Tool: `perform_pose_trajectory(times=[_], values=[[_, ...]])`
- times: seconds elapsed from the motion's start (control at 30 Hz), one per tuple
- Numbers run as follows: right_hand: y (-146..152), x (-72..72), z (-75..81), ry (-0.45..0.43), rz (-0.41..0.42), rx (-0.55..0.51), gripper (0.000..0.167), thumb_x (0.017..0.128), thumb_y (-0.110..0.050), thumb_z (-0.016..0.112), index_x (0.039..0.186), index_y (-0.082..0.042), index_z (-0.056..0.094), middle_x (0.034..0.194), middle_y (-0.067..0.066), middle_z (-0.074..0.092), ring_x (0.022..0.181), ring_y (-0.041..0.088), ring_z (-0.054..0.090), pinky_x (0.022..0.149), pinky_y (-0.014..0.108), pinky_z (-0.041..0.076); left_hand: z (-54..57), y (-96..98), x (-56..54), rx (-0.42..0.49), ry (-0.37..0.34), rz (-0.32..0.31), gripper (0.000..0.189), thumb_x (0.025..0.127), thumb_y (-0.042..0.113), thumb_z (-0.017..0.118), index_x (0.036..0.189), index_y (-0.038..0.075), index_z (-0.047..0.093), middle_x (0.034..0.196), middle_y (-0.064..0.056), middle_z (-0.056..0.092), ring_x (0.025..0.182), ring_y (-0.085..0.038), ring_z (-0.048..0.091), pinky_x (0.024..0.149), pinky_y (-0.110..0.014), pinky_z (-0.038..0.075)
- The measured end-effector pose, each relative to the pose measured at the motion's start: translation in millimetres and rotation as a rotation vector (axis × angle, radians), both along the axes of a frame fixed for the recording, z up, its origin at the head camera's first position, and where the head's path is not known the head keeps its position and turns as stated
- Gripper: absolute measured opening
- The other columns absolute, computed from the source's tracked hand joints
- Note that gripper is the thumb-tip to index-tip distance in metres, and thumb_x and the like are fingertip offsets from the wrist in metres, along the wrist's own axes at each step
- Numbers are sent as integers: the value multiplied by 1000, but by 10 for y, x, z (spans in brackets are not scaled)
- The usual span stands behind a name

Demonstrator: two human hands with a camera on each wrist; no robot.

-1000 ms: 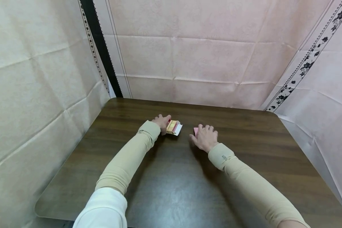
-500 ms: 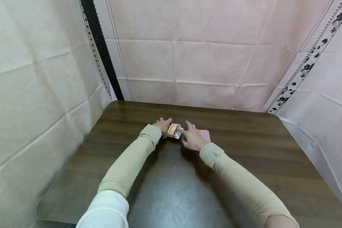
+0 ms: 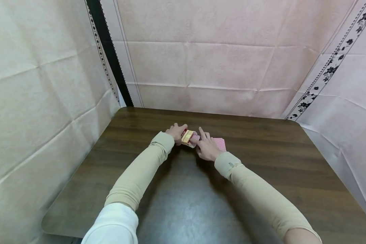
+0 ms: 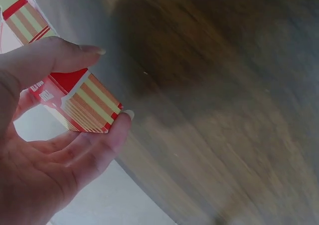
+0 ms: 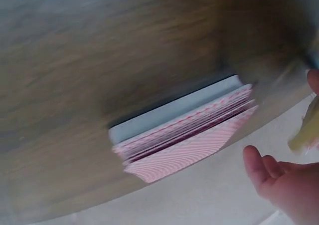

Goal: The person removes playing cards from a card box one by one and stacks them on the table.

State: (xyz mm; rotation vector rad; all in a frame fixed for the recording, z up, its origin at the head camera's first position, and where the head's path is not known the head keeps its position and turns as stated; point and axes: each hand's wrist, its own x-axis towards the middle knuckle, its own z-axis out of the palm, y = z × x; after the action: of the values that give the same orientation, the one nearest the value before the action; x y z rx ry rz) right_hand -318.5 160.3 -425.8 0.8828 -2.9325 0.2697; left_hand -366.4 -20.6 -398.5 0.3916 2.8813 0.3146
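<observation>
A red-and-yellow striped card box (image 4: 92, 103) is held by my left hand (image 3: 176, 133), with the thumb on one side and the fingers on the other. From the box's right end a few pink-patterned playing cards (image 3: 195, 137) stick out in the head view. My right hand (image 3: 208, 148) is at that end, one finger reaching left to the cards and another pointing away, straight. Beside it, partly hidden by the hand, lies a stack of pink-backed playing cards (image 5: 184, 135). Contact between fingertip and protruding cards is too small to see clearly.
A dark brown wooden table (image 3: 177, 200) with rounded corners lies under both hands. Pale cloth hangs (image 3: 219, 67) surround its back and sides, with a black strip (image 3: 109, 47) at the back left corner.
My right hand has moved left from the card stack to the box's end, uncovering part of the stack. Pink cards now show at the box's opening. The left hand keeps holding the box.
</observation>
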Motion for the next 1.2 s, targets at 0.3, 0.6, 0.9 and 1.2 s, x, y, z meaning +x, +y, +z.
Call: perform_pose_trajectory(times=[0.3,0.6,0.9,1.2], values=[[24,-38,44,63,-11,-119,42,84,-36,74,113,-8,63,145,22,44,125,38,46,96,57,44,10,70,-22,12,-25,-10,69,74,1,72,131,22,39,127,-21,43,110,-35,49,87,-48,47],[278,22,129,70,-114,35,48,79,-28,72,120,-8,56,119,18,58,110,35,52,88,49,44,58,-2,-48,-18,-49,52,71,76,4,73,135,21,37,130,-21,40,115,-36,44,93,-50,43],[527,83,69,15,-488,6,57,88,-43,59,124,0,46,106,28,55,101,44,56,81,56,46,55,-60,-72,-5,-57,53,72,77,2,72,135,21,36,133,-23,38,115,-36,43,94,-50,41],[445,82,-90,-17,-572,59,60,90,-50,53,122,1,49,110,29,56,102,43,56,78,56,46,-8,-27,-61,12,-45,42,69,77,3,72,134,19,37,131,-23,39,116,-37,44,90,-49,43]])
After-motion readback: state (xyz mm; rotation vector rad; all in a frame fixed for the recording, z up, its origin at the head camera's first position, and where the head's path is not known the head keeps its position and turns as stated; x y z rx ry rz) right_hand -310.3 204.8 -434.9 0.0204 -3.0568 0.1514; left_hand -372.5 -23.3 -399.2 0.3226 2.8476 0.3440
